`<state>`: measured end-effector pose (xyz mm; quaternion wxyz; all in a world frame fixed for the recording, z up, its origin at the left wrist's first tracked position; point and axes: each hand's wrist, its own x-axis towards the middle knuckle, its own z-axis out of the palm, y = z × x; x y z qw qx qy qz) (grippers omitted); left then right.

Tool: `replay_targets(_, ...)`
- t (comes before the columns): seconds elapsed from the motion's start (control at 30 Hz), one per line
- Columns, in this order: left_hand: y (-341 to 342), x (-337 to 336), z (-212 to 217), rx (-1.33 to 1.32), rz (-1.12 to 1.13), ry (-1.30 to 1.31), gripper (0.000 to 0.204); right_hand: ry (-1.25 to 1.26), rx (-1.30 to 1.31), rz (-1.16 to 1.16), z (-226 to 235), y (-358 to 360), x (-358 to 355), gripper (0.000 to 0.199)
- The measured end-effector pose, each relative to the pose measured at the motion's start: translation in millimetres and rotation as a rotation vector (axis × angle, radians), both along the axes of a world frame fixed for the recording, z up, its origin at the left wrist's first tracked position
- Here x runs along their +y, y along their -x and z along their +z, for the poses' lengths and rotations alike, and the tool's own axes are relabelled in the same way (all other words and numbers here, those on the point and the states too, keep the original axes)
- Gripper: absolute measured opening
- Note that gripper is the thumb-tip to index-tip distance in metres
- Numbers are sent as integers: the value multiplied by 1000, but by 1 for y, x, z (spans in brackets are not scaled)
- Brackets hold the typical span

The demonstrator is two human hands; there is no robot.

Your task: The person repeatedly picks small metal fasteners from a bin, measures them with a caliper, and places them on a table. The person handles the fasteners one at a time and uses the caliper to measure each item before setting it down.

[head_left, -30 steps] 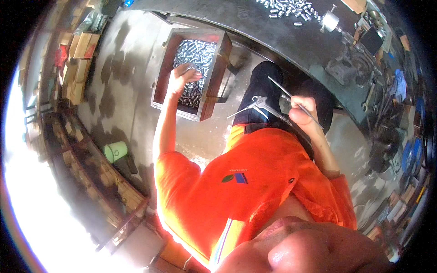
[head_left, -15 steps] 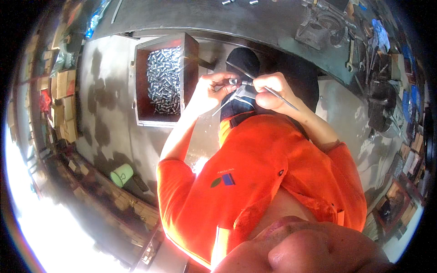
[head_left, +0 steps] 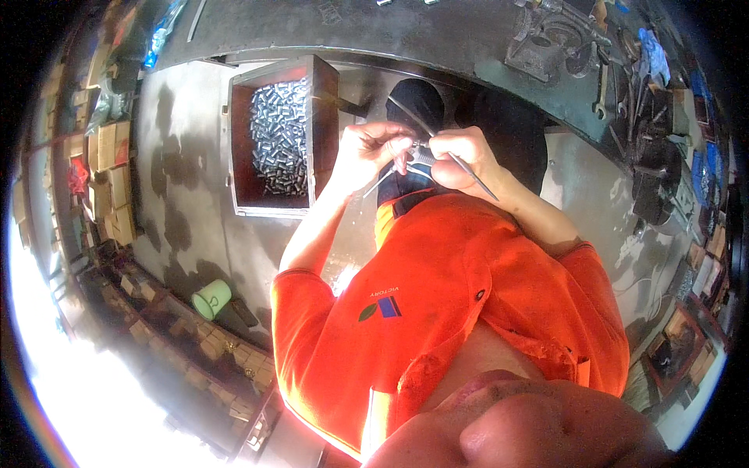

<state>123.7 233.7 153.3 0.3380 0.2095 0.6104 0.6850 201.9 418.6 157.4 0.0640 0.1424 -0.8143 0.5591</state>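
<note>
In front of my waist, my left hand (head_left: 378, 148) is closed, thumb and fingers pinched together. Half a second ago a short metal cylinder showed in that grip; now the fingers mostly cover it. Close on its right, my right hand (head_left: 462, 158) is wrapped around a T-shaped metal tool (head_left: 416, 114) with a long thin bar slanting across the fist. The tool's short stem points toward my left fingertips, and the two meet or nearly meet. Below them lies a grey metal object (head_left: 422, 157) with thin rods, its kind unclear and partly hidden by my hands.
A wooden box (head_left: 324, 125) full of small metal cylinders (head_left: 279, 132) stands to the left. Ahead runs a dark workbench (head_left: 390, 31) with a vise-like metal device (head_left: 558, 43) and a wrench (head_left: 601, 97) at right. A green cup (head_left: 211, 299) is at lower left, beside shelves of boxes (head_left: 109, 148).
My left hand has moved right, bringing the metal cylinder onto or against the tool's stem. The tool's bar has turned slightly and shifted left with my right hand.
</note>
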Motion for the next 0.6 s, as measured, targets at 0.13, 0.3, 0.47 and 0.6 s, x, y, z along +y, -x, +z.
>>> replay_targets(0.13,-6,8,1,-9,43,-12,17,-28,93,-64,-3,-1,-3,16)
replay_targets(0.3,-9,11,-4,15,60,3,15,9,-12,-48,0,1,-1,18)
replay_targets(0.47,-3,14,2,-24,9,-82,13,204,-231,-53,-6,1,4,20)
replay_targets(0.6,14,4,-7,154,196,163,14,185,-228,-49,3,-8,17,21)
